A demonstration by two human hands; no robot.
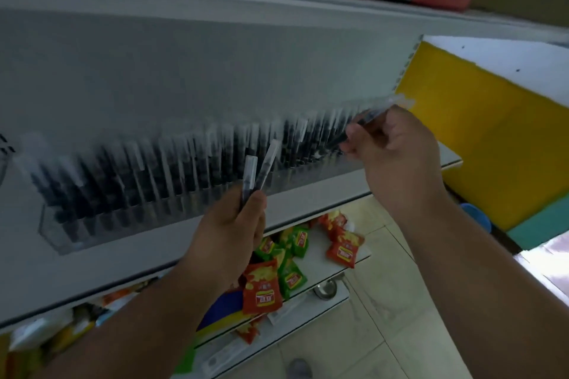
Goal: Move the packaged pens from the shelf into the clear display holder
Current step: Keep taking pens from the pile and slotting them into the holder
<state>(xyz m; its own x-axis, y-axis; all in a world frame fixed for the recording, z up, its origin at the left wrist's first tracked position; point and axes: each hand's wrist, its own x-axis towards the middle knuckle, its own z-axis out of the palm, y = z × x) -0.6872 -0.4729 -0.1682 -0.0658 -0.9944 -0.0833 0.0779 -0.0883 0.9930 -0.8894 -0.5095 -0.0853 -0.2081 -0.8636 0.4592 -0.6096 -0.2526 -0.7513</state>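
Clear display holder [66, 237]: on the white shelf [37, 292], packed with a blurred row of upright packaged pens [172, 175]. Left hand [229, 231]: fingers curled around two packaged pens [257, 174], held in front of the holder. Right hand [397, 148]: pinches one pen [374, 115] above the row's right end. Snack packets [261, 289]: on the shelves below.
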